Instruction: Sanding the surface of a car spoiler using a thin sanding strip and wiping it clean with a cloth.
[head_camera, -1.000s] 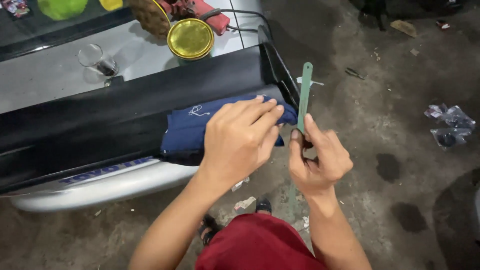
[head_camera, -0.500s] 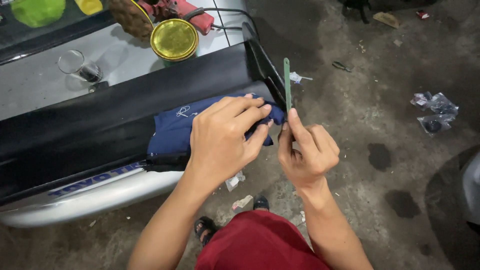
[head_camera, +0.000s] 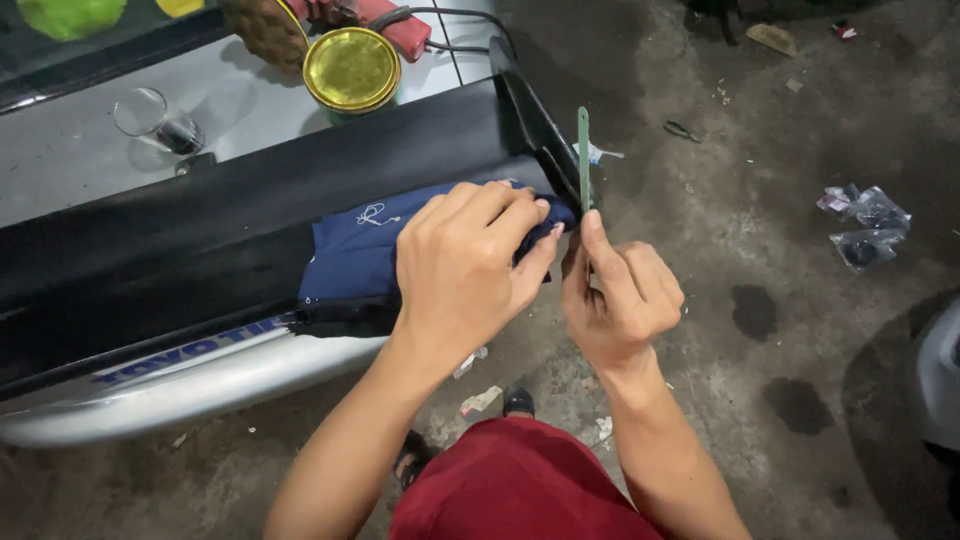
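My left hand (head_camera: 465, 265) presses flat on a dark blue cloth (head_camera: 350, 255) that lies over the near edge of a long black car spoiler (head_camera: 200, 240). My fingertips hold the cloth down at the spoiler's right end. My right hand (head_camera: 615, 295) grips a thin green strip-shaped tool (head_camera: 584, 155) and holds it upright, right beside the spoiler's end and the cloth's corner. The tool's lower part is hidden in my fingers.
The spoiler rests on a silver car body (head_camera: 190, 385). Behind it stand a gold-lidded tin (head_camera: 352, 68), a drinking glass (head_camera: 150, 118) and a red power tool with a cable (head_camera: 395, 25). Small pliers (head_camera: 682, 130) and plastic bags (head_camera: 865, 225) lie on the stained concrete floor.
My right hand has turned the green tool from tilted to upright and kept it close to the spoiler's end. My left hand stays pressed on the blue cloth.
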